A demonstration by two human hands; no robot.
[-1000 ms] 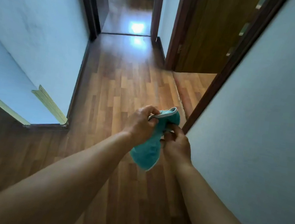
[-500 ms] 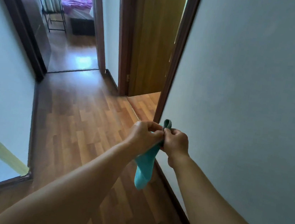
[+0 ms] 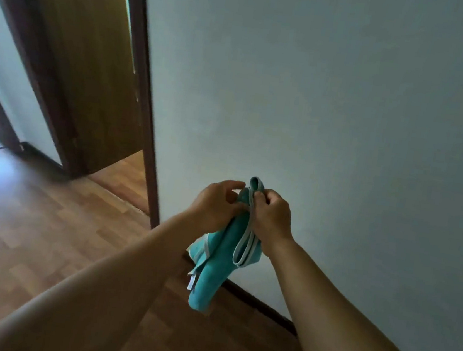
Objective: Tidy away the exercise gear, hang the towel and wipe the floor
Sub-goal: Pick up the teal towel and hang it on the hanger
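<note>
holding a teal towel (image 3: 208, 271) bunched at centre frame, left hand (image 3: 214, 207) and right hand (image 3: 270, 216) are both pinching its top; loose tail is dangling, likely slipping floorward if either pinch is easing.

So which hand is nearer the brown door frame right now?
Left. The left hand holds the teal towel on the side toward the door frame; the right hand pinches the towel's loop on the far side, before the plain wall.
</note>
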